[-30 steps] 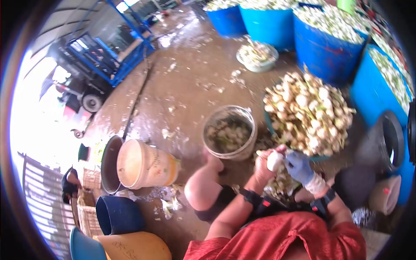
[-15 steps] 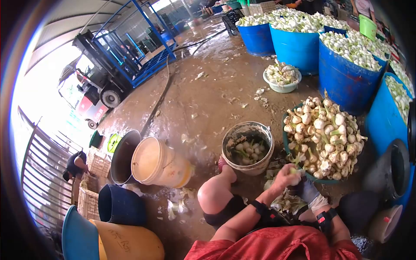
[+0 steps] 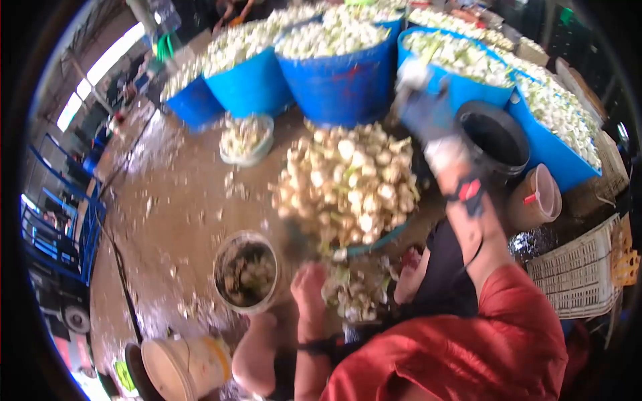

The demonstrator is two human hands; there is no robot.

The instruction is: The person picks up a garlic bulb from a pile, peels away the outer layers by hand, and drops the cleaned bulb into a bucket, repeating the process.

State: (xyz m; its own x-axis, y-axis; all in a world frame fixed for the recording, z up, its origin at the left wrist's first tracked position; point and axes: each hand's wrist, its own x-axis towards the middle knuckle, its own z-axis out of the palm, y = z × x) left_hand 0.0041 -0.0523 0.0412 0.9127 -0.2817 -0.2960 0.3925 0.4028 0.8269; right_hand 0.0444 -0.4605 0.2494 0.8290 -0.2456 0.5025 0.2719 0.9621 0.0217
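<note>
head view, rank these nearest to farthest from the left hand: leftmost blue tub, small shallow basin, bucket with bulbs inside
1. Bucket, just left of the left hand
2. Small shallow basin, farther ahead, to the left
3. Leftmost blue tub, beyond the basin, farther left

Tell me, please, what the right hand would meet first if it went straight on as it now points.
The right hand would probably meet the light-blue tub of white bulbs ahead; motion blur and a single view leave the depth unclear.

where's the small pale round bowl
Head view, left of centre: the small pale round bowl is on the floor, left of the heaped garlic.
</note>
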